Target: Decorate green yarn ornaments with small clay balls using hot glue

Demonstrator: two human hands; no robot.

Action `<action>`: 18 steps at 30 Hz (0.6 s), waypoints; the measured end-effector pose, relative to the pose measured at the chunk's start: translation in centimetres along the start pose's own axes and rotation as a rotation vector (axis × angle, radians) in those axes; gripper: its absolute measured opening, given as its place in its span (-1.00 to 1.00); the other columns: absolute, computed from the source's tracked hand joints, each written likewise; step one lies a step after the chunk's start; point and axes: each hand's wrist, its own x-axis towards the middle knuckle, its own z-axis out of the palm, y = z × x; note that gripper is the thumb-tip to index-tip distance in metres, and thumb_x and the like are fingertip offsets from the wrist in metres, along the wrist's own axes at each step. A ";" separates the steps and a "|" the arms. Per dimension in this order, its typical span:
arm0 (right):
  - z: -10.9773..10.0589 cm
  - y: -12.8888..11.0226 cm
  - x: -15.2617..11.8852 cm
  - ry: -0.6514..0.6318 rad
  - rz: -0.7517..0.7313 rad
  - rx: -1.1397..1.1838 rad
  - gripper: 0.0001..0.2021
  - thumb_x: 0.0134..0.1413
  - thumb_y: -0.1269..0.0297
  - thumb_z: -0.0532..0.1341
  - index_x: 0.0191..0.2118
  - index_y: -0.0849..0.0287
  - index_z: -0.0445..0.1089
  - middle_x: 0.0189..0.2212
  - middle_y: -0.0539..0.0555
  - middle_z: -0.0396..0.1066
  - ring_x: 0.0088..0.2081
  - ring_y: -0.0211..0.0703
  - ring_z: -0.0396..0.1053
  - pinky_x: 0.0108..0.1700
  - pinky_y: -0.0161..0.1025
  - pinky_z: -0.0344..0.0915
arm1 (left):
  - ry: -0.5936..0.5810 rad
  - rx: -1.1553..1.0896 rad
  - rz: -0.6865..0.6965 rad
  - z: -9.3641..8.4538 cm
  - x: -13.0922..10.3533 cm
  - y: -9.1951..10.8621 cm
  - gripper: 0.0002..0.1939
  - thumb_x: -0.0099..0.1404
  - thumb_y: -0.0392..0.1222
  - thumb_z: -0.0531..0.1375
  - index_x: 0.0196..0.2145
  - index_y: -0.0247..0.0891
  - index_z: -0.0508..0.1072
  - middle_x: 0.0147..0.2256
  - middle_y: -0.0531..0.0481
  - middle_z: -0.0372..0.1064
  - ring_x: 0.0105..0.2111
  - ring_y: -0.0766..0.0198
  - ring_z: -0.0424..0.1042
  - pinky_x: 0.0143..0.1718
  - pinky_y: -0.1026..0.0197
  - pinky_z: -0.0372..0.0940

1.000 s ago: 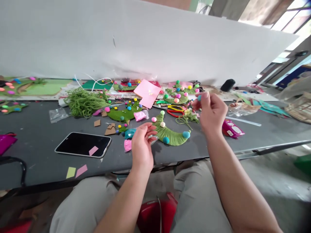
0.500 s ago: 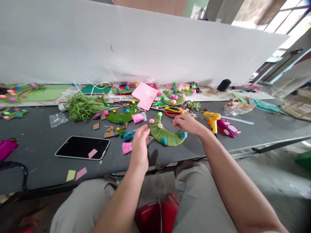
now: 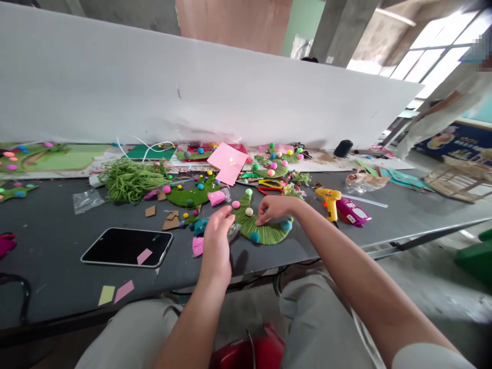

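A green yarn-wrapped crescent [image 3: 269, 233] lies near the table's front edge, with green, pink, cream and blue pompoms on it. My right hand [image 3: 279, 209] is over its inner curve, fingers pinched together with the tips down at the yarn; whatever they grip is too small to make out. Just left of the crescent, my left hand [image 3: 218, 236] is raised on its side, fingers apart and holding nothing. Behind it are a teal packet [image 3: 200, 226] and a pink packet [image 3: 198, 246], partly covered.
A phone [image 3: 126, 247] lies left. Green yarn [image 3: 130, 180], another green crescent [image 3: 192, 193] and pink paper [image 3: 227, 163] sit farther back. On the right are a yellow glue gun [image 3: 329, 201] and purple packet [image 3: 353, 212]. A white board [image 3: 215, 92] stands behind.
My right hand has moved left and down onto the crescent's middle. My left hand stays beside the crescent. The camera view has tilted and shifted slightly.
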 end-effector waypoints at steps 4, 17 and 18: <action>-0.5 0.3 0.0 -0.076 -0.015 0.092 -0.61 -0.19 -0.10 0.52 -0.49 0.13 0.54 -0.58 -0.08 0.31 -0.46 -0.26 0.15 -0.39 -0.25 0.08 | -0.001 -0.031 0.010 -0.2 0.4 0.0 -0.69 0.20 -0.07 0.36 -0.10 -0.16 0.61 0.08 -0.06 0.55 0.17 0.06 0.44 0.11 0.12 0.29; -5.3 2.2 -2.8 0.275 -0.044 0.491 -0.50 0.02 -0.17 0.46 -0.50 0.19 0.37 -0.61 -0.14 0.16 -0.55 -0.35 0.08 -0.49 -0.31 0.13 | -0.014 -0.124 -0.029 0.2 -0.3 0.6 -0.77 0.17 -0.15 0.30 -0.18 -0.16 0.57 -0.04 -0.03 0.52 0.04 0.18 0.46 0.10 0.13 0.25; -6.0 1.7 -1.6 0.331 -0.053 0.499 -0.54 0.11 -0.11 0.43 -0.45 0.21 0.39 -0.58 -0.12 0.22 -0.54 -0.35 0.15 -0.46 -0.32 0.20 | -0.029 -0.122 -0.044 0.2 -0.5 0.6 -0.78 0.16 -0.15 0.30 -0.20 -0.16 0.58 -0.07 -0.03 0.53 0.01 0.18 0.48 0.07 0.13 0.26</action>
